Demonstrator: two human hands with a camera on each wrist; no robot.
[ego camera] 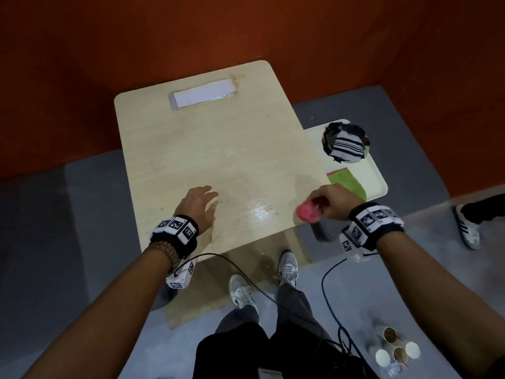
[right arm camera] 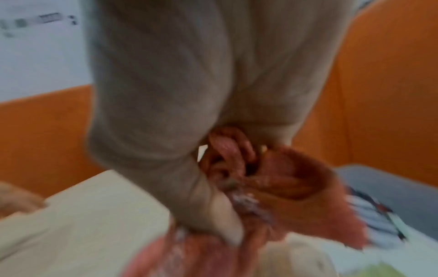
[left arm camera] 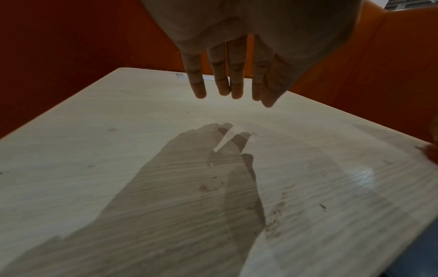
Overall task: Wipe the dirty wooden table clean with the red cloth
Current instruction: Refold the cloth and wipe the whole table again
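- My right grip (ego camera: 337,201) is curled tight round the bunched red cloth (ego camera: 309,212), which sits at the bench's near right corner, at the very edge
- In the right wrist view, blurred, the cloth (right arm camera: 279,180) is wadded in my palm with folds spilling out below my thumb
- My left grip (ego camera: 199,206) is flat and empty, fingers straight and slightly spread, over the near middle of the bench (ego camera: 218,149)
- The left wrist view shows those fingers (left arm camera: 235,75) stretched out above the wood, clear of it, with their shadow cast on the surface below
- The bench top (left arm camera: 118,150) is pale wood grain; small dark specks and smears lie near its near right part, and a wet glossy patch (ego camera: 259,210) shines between my two hands
- A white label (ego camera: 203,94) under clear film is stuck flat near the far edge
- A cream tray (ego camera: 378,173) sits just beside the bench's right edge, lower down; it holds a heap of striped and dark cloths (ego camera: 345,142) at the far end and a folded green cloth (ego camera: 348,181) nearer me
- Paper cups (ego camera: 396,348) stand on the grey floor at my right
- Another person's shoe (ego camera: 468,227) shows at the right edge
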